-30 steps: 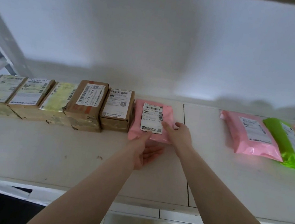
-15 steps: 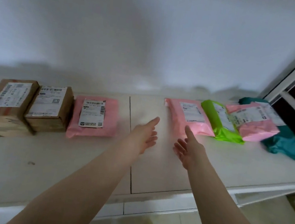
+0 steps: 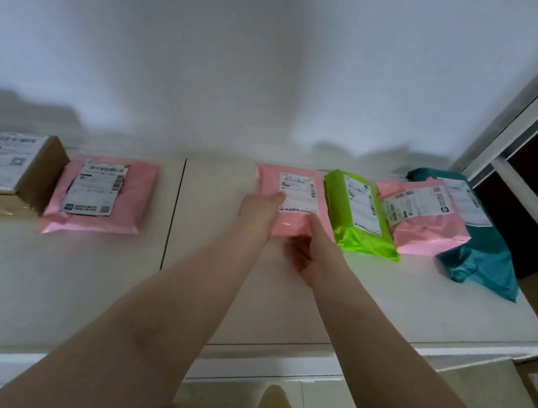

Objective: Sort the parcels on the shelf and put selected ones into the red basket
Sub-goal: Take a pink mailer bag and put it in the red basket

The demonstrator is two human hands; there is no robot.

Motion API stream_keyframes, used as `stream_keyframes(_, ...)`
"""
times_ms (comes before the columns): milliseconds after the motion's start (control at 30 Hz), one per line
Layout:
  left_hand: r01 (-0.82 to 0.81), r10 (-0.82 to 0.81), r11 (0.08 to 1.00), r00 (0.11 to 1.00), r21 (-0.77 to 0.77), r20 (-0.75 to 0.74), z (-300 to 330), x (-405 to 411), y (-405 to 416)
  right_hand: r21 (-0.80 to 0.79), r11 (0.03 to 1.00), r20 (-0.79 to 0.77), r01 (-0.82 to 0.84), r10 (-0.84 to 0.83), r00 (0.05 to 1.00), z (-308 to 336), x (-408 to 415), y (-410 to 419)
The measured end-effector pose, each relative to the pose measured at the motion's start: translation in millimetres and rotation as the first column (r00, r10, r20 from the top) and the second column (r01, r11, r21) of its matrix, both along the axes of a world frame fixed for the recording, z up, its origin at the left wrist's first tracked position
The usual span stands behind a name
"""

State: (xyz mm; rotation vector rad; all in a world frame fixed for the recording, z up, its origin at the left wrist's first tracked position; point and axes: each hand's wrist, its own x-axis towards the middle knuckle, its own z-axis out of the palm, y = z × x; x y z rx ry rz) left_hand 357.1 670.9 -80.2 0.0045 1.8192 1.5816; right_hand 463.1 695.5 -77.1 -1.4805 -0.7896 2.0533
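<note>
Both hands grip one pink parcel (image 3: 294, 207) on the shelf (image 3: 387, 289), beside a green parcel (image 3: 359, 216): left hand (image 3: 259, 213) fingers clamped on its left edge, right hand (image 3: 306, 250) on its near edge

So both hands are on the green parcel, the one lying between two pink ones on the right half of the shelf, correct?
Not quite. In the head view the left hand and right hand are on the pink parcel just left of the green parcel, which no hand touches. The green one does lie on the right half of the shelf, with another pink parcel on its far side.
</note>
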Motion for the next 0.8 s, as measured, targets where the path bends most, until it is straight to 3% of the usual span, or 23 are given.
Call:
stream_keyframes(167, -0.069, 0.069, 0.998, 0.998, -0.003, 0.004, 0, 3, -13, -0.017, 0.999, -0.049, -0.032, 0.031, 0.998, -2, 3, 3)
stream_keyframes(367, -0.175, 0.177, 0.983, 0.983, 0.048, -0.044, 13, -8, -59, 0.189, 0.961, 0.044, -0.204, 0.200, 0.979, -6, 5, 5)
stream_keyframes(500, -0.190, 0.196, 0.973, 0.980, 0.131, -0.034, 26, -5, -92, 0.299, 0.876, 0.034, -0.377, 0.386, 0.922, 8, -5, 1)
stream_keyframes(800, -0.149, 0.165, 0.961, 0.985, 0.232, -0.051, 32, 7, -136, 0.475, 0.773, -0.092, -0.422, 0.520, 0.849, 19, 1, -19)
